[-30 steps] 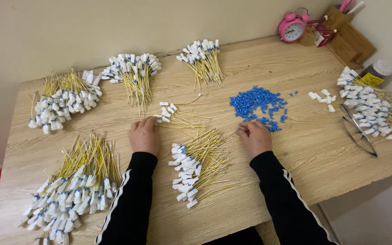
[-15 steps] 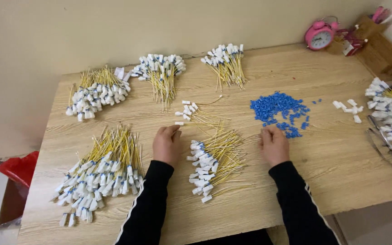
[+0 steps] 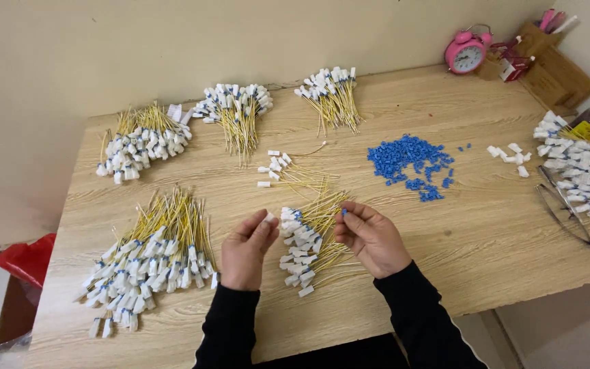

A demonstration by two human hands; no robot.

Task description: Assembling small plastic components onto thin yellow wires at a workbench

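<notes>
My left hand (image 3: pixel 246 247) pinches a white connector on a yellow wire (image 3: pixel 268 217), lifted just above the table. My right hand (image 3: pixel 371 237) holds a small blue clip (image 3: pixel 343 212) between thumb and forefinger. Between both hands lies a bundle of yellow wires with white connectors (image 3: pixel 307 240). A pile of loose blue clips (image 3: pixel 408 158) sits beyond my right hand. A few yellow wires with white ends (image 3: pixel 283 169) lie just beyond the bundle.
Several more wire bundles lie on the wooden table (image 3: pixel 486 239): front left (image 3: pixel 150 260), back left (image 3: pixel 142 141), back middle (image 3: pixel 237 112), (image 3: pixel 331 90), and far right (image 3: pixel 578 169). Metal tweezers (image 3: pixel 566 206) lie at right. A pink alarm clock (image 3: pixel 466 51) and boxes stand at the back right.
Both hands have lifted off the table and turned inward, the left taking up a connector, the right a blue clip. The camera view has shifted left, so the table sits further right.
</notes>
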